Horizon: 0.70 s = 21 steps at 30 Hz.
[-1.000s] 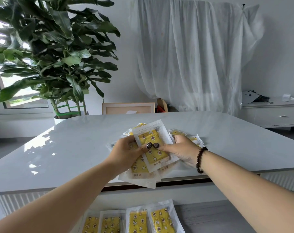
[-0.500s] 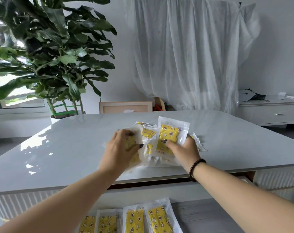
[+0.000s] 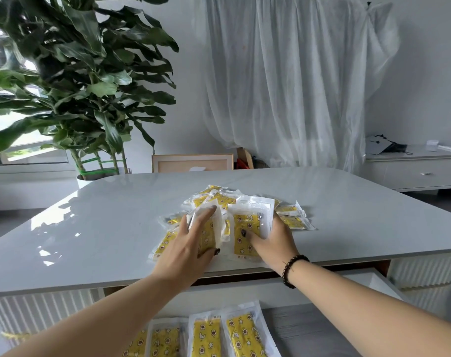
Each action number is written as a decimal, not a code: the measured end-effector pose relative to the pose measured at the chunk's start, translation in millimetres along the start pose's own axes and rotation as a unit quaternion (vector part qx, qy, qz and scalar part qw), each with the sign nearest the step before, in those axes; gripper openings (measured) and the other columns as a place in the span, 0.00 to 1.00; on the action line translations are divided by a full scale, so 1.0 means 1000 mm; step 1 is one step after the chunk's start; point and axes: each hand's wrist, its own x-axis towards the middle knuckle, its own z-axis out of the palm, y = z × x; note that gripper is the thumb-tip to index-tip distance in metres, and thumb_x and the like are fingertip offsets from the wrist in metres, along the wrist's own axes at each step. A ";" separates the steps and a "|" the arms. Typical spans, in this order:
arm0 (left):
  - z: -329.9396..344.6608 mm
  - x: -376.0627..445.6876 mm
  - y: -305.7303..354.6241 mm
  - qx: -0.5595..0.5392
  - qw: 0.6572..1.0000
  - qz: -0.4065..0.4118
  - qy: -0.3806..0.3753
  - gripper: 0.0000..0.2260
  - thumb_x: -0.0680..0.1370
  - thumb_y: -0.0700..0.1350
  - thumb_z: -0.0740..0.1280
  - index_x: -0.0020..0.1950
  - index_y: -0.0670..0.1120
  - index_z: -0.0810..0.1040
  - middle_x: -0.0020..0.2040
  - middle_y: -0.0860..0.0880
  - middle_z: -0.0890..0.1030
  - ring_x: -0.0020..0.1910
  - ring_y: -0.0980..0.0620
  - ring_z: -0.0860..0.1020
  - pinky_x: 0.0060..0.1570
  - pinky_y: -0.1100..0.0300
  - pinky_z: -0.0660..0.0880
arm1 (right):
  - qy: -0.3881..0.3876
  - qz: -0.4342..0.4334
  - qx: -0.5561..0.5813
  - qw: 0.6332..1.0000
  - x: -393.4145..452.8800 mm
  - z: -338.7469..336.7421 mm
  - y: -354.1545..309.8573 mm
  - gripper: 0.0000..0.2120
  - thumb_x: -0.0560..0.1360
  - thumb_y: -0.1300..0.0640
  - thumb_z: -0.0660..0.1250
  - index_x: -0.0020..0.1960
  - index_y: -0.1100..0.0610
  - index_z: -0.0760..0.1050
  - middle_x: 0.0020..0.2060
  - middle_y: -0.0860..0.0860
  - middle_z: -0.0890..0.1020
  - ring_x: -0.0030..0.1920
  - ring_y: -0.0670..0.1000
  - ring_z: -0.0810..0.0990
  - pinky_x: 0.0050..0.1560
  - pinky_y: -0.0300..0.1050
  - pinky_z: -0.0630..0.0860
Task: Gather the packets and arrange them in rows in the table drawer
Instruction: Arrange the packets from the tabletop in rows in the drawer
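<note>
A pile of clear packets with yellow star-print contents (image 3: pixel 220 199) lies on the white table (image 3: pixel 111 228). My left hand (image 3: pixel 188 243) grips a small bundle of packets (image 3: pixel 209 235) at the pile's near left, fingers on top and thumb beneath. Beside it, my right hand (image 3: pixel 273 240) pinches one yellow packet (image 3: pixel 247 228), thumb on its front and fingers behind. Below the table's edge the open drawer (image 3: pixel 312 328) holds a row of several packets (image 3: pixel 206 336) side by side at its left.
A large potted plant (image 3: pixel 85 86) stands behind the table's far left corner. A framed panel (image 3: pixel 192 163) leans past the far edge. A low white cabinet (image 3: pixel 412 171) is at the right. Grey drawer floor shows to the right of the row.
The hands first held one stack together near the table edge, then split it. Both have since moved down and forward onto the pile, each still holding packets.
</note>
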 end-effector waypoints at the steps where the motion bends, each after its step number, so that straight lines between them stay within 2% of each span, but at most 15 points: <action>1: 0.000 -0.001 0.001 -0.001 1.000 -0.001 -0.005 0.39 0.75 0.47 0.70 0.68 0.73 0.44 0.65 0.47 0.65 0.48 0.43 0.75 0.41 0.56 0.74 | 0.003 -0.001 -0.001 1.000 -0.001 0.000 0.001 0.21 0.71 0.55 0.72 0.63 0.52 0.72 0.50 0.45 0.80 0.51 0.47 0.78 0.49 0.34 0.74; 3: -0.002 0.002 0.003 -0.023 1.000 -0.006 0.001 0.42 0.75 0.45 0.71 0.68 0.74 0.43 0.67 0.45 0.65 0.52 0.41 0.75 0.45 0.54 0.76 | 0.006 -0.006 -0.002 1.000 0.000 -0.002 0.000 0.20 0.73 0.55 0.70 0.64 0.52 0.71 0.50 0.46 0.80 0.51 0.47 0.79 0.44 0.29 0.71; 5: -0.007 0.003 0.007 -0.050 0.999 -0.011 0.010 0.45 0.74 0.42 0.72 0.69 0.73 0.43 0.68 0.45 0.65 0.54 0.42 0.75 0.50 0.53 0.76 | 0.003 -0.002 0.004 1.000 0.001 -0.006 -0.003 0.20 0.75 0.56 0.68 0.66 0.53 0.69 0.53 0.48 0.80 0.54 0.48 0.78 0.45 0.28 0.71; 7: -0.013 0.000 0.015 -0.076 0.997 -0.018 0.002 0.47 0.72 0.40 0.73 0.72 0.68 0.42 0.70 0.46 0.64 0.59 0.46 0.73 0.57 0.56 0.73 | -0.001 0.001 0.015 1.000 -0.001 -0.009 -0.009 0.22 0.76 0.56 0.66 0.68 0.54 0.67 0.58 0.49 0.78 0.58 0.48 0.77 0.52 0.35 0.73; 9: -0.018 -0.003 0.021 -0.103 0.994 -0.034 -0.019 0.49 0.71 0.38 0.74 0.75 0.62 0.41 0.73 0.45 0.62 0.66 0.44 0.70 0.64 0.56 0.70 | -0.003 0.005 0.017 1.000 -0.007 -0.015 -0.020 0.25 0.76 0.54 0.66 0.71 0.55 0.63 0.62 0.50 0.76 0.62 0.50 0.75 0.60 0.44 0.74; 10: -0.022 -0.005 0.024 -0.118 0.992 -0.044 -0.027 0.50 0.70 0.38 0.75 0.74 0.62 0.40 0.73 0.43 0.64 0.66 0.43 0.70 0.63 0.57 0.70 | -0.005 0.007 0.019 1.000 -0.011 -0.018 -0.025 0.25 0.77 0.54 0.65 0.71 0.55 0.62 0.63 0.50 0.75 0.63 0.50 0.74 0.61 0.44 0.74; 11: -0.025 -0.006 0.029 -0.136 0.989 -0.056 -0.032 0.51 0.70 0.39 0.75 0.73 0.64 0.39 0.71 0.42 0.67 0.63 0.44 0.73 0.59 0.61 0.72 | -0.006 0.004 0.030 1.000 -0.015 -0.021 -0.032 0.24 0.77 0.55 0.65 0.71 0.55 0.62 0.63 0.50 0.75 0.63 0.49 0.74 0.58 0.41 0.75; 13: -0.033 -0.010 0.040 -0.182 0.978 -0.090 -0.042 0.52 0.69 0.39 0.76 0.69 0.68 0.37 0.63 0.41 0.74 0.53 0.48 0.78 0.45 0.69 0.75 | -0.016 0.001 0.049 0.999 -0.024 -0.027 -0.046 0.20 0.78 0.57 0.63 0.68 0.55 0.65 0.60 0.48 0.76 0.60 0.48 0.75 0.48 0.30 0.73; 14: -0.036 -0.013 0.047 -0.203 0.972 -0.109 -0.047 0.53 0.69 0.38 0.76 0.69 0.67 0.37 0.61 0.41 0.76 0.49 0.49 0.79 0.39 0.70 0.75 | -0.028 0.007 0.059 0.998 -0.030 -0.030 -0.053 0.19 0.78 0.58 0.63 0.67 0.54 0.65 0.60 0.47 0.76 0.59 0.47 0.76 0.45 0.28 0.72; 16: -0.046 -0.021 0.061 -0.227 0.962 -0.139 -0.056 0.52 0.70 0.37 0.75 0.72 0.64 0.37 0.58 0.41 0.78 0.45 0.50 0.80 0.33 0.69 0.75 | -0.048 0.027 0.087 0.995 -0.040 -0.034 -0.062 0.19 0.78 0.57 0.63 0.68 0.54 0.65 0.62 0.47 0.74 0.61 0.47 0.74 0.47 0.29 0.69; 18: -0.056 -0.030 0.072 -0.238 0.958 -0.148 -0.057 0.51 0.71 0.36 0.74 0.74 0.62 0.37 0.58 0.42 0.78 0.45 0.50 0.80 0.32 0.69 0.75 | -0.082 0.058 0.106 0.989 -0.051 -0.040 -0.070 0.26 0.75 0.52 0.67 0.70 0.54 0.63 0.66 0.46 0.71 0.64 0.47 0.71 0.55 0.34 0.71; 20: -0.065 -0.040 0.081 -0.247 0.955 -0.155 -0.056 0.51 0.71 0.36 0.74 0.74 0.60 0.38 0.57 0.43 0.79 0.44 0.52 0.79 0.30 0.69 0.74 | -0.118 0.079 0.088 0.986 -0.062 -0.047 -0.070 0.38 0.65 0.41 0.72 0.70 0.51 0.63 0.67 0.45 0.71 0.67 0.48 0.69 0.66 0.47 0.69; 21: -0.069 -0.044 0.084 -0.249 0.953 -0.161 -0.056 0.50 0.71 0.37 0.74 0.74 0.59 0.38 0.56 0.44 0.79 0.44 0.53 0.79 0.29 0.69 0.74 | -0.133 0.081 0.080 0.984 -0.068 -0.051 -0.072 0.40 0.61 0.39 0.73 0.69 0.50 0.65 0.66 0.45 0.73 0.67 0.48 0.71 0.68 0.51 0.69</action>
